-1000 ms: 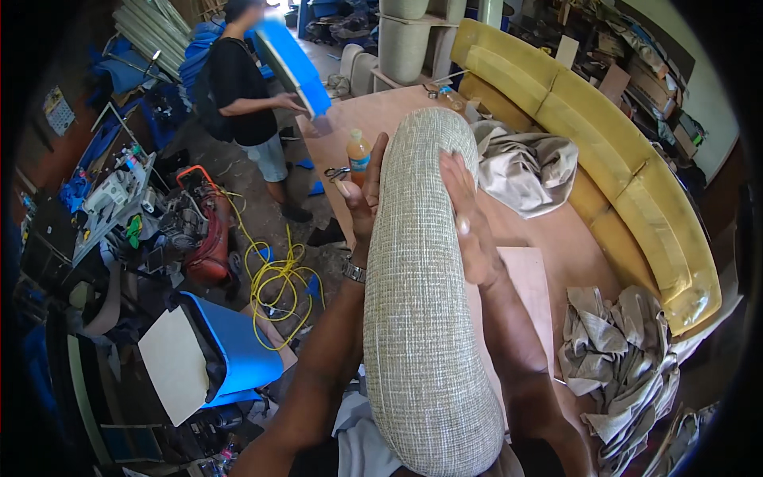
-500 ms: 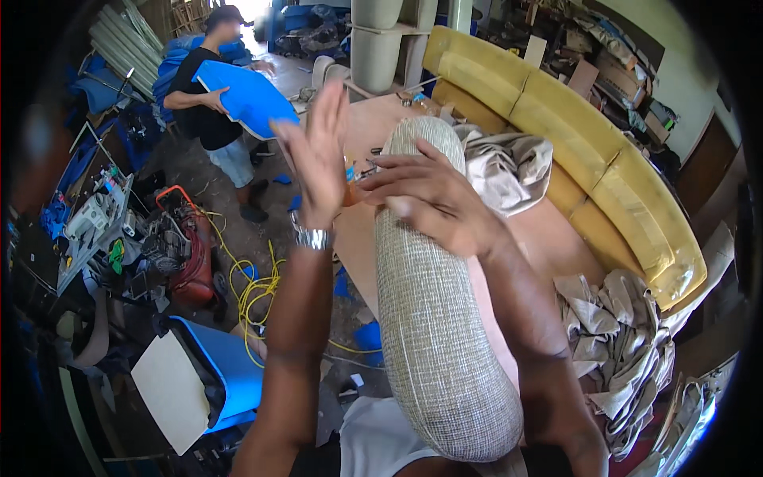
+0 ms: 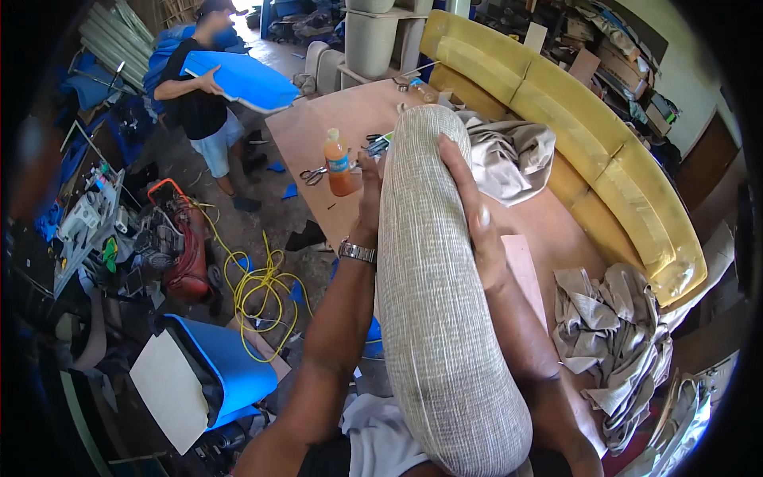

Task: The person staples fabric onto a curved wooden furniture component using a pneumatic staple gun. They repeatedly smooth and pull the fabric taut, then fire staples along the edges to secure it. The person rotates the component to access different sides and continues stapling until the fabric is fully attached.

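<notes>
A long, rounded cushion in woven grey-beige fabric stands tilted in front of me, its lower end near my body. My left hand, with a metal watch at the wrist, presses on its left side; the cushion hides part of the fingers. On the opposite side my right hand lies with its fingers along the upper edge, so the cushion is held between both palms. Beyond my left hand, a bottle of orange liquid and scissors rest on the wooden table.
A curved yellow foam backrest runs along the table's right side, with crumpled beige fabric near it. At left are a red air compressor, a coiled yellow hose and a blue upholstered piece. A person carries a blue panel.
My left hand, raised off the cushion before, has come down onto its left side. My right hand has slid from the top to the right side. The person with the panel has shifted left.
</notes>
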### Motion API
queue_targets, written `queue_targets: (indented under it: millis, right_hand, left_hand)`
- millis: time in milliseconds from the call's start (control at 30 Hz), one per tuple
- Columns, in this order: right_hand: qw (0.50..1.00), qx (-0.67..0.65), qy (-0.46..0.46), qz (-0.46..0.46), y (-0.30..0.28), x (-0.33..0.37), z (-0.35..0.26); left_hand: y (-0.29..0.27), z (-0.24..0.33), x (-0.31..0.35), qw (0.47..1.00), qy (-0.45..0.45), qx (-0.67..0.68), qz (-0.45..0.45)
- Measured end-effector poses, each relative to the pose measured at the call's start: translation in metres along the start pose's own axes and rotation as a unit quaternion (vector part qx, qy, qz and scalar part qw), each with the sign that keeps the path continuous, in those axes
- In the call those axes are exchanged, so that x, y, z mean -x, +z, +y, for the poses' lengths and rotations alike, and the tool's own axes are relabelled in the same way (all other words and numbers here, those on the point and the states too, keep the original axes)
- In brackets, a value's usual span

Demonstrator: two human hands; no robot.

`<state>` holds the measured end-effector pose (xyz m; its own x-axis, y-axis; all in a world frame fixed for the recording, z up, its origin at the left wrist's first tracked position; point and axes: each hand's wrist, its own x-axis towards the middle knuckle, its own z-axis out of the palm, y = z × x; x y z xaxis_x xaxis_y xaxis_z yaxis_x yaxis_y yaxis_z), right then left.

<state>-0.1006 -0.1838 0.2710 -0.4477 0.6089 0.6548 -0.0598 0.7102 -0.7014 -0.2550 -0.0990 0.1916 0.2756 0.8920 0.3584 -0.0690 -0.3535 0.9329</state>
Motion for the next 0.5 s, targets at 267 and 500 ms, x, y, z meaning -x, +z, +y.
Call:
queue_targets:
  millis: [267, 500]
  right_hand:
    - [0.924, 0.252, 0.001, -0.287, -0.015, -0.061, -0.056]
    - [0.966, -0.031, -0.031, -0.256, -0.014, -0.002, -0.095]
  left_hand:
    - [0.014, -0.006, 0.042, 0.996, -0.009, 0.092, 0.004]
    - [-0.008, 0.008, 0.091, 0.978, 0.056, 0.179, 0.096]
